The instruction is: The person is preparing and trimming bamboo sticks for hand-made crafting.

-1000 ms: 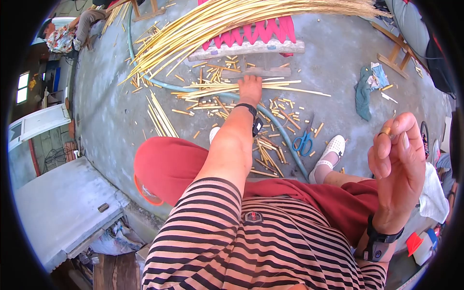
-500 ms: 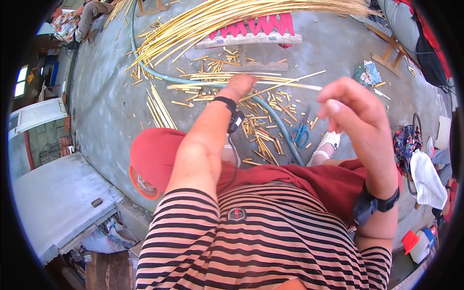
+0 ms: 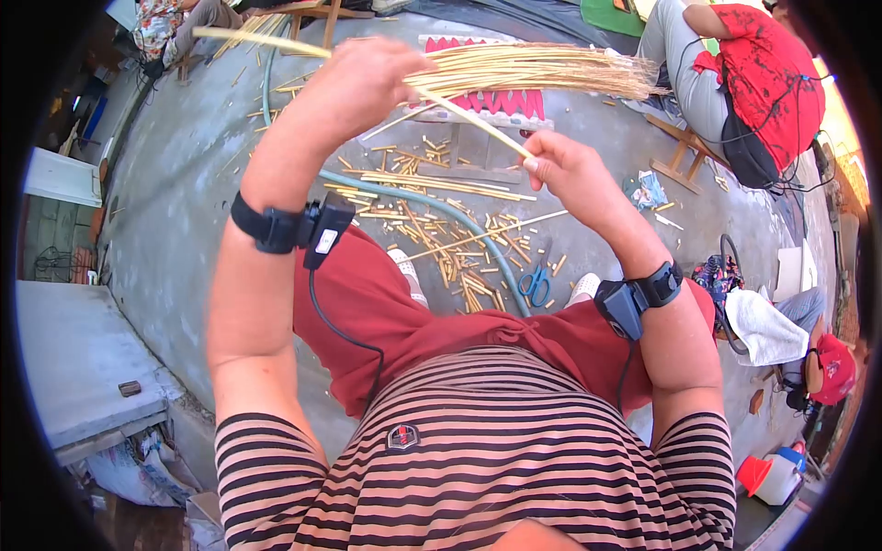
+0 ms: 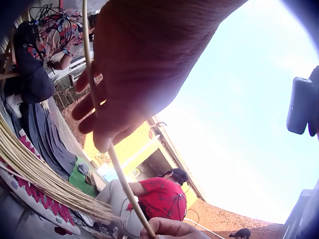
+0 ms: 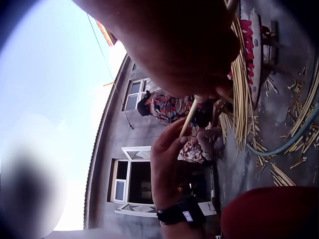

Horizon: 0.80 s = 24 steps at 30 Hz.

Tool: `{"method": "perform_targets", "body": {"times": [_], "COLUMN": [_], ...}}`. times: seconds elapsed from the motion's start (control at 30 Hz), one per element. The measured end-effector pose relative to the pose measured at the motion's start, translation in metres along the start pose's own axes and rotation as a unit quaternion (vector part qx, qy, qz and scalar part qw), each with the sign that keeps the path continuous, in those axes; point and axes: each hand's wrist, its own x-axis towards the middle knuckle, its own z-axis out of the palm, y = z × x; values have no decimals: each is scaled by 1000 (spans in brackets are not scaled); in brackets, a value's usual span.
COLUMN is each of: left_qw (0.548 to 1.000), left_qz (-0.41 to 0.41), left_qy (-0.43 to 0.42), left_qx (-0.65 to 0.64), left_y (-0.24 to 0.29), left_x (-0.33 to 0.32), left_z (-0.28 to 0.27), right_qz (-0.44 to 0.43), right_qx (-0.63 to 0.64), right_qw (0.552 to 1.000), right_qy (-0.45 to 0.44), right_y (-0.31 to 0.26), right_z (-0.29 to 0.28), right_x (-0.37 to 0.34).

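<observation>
A pale stalk point(image 3: 478, 125) slants across the head view, its far end beyond my left hand point(image 3: 354, 87). That hand, raised and slightly blurred, grips the stalk between thumb and fingers; in the left wrist view the stalk point(image 4: 122, 174) runs past the thumb of the hand point(image 4: 134, 64). My right hand point(image 3: 574, 179) pinches the stalk's near end between thumb and forefinger. In the right wrist view the left hand point(image 5: 167, 164) holds the stalk point(image 5: 189, 117), while the dark right hand point(image 5: 184, 50) hides part of it. A bundle of tufted stalks point(image 3: 524, 69) lies over a bench point(image 3: 528, 122).
On the floor lie cut stalk pieces point(image 3: 473, 266), longer stalks point(image 3: 446, 186), a hose point(image 3: 413, 196) and blue scissors point(image 3: 535, 285). A person in red point(image 3: 767, 83) sits at the upper right, another person point(image 3: 197, 18) at the upper left. A white cloth point(image 3: 767, 331) hangs at the right.
My left hand has risen from the floor stalks, bringing up a stalk. The right hand has moved left and forward and now pinches its end. The view has shifted too.
</observation>
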Motion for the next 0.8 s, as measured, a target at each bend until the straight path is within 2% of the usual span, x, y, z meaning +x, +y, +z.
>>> {"method": "perform_targets", "body": {"times": [0.03,0.13,0.17,0.2,0.23,0.27,0.3,0.37,0.47,0.57,0.67,0.8], "left_qw": [973,879,856,849,799,708,652,501,528,532,528,536], "left_qz": [100,0,-39,-112,-178,-234,-256,-292,-281,-309,-324,-355], "left_qy": [186,455,510,497,452,378,297,108,53,2,-35,-23], "left_qx": [98,141,80,-140,-354,-548,-649,-807,-800,-788,-784,-766], "left_y": [-1,19,26,22,16,11,11,16,18,6,1,-5], "left_x": [-1,3,10,18,27,35,43,54,71,80,81,81], "left_z": [-6,-23,-17,-5,13,28,37,57,91,124,152,160], "right_qz": [-4,48,38,43,47,52,53,75,93,89,151,190], "right_qx": [59,279,335,391,446,499,539,562,629,681,637,592], "right_qw": [998,959,941,919,894,865,840,823,769,724,756,783], "right_qy": [16,14,12,5,-2,-12,-32,-44,-68,-72,-10,-8], "right_y": [-11,-22,-14,-11,-10,-8,-6,-2,14,38,38,37], "right_z": [-4,-18,-20,-22,-22,-23,-24,-23,-14,3,7,11], "right_x": [3,15,21,26,30,36,42,53,65,74,73,70]}}
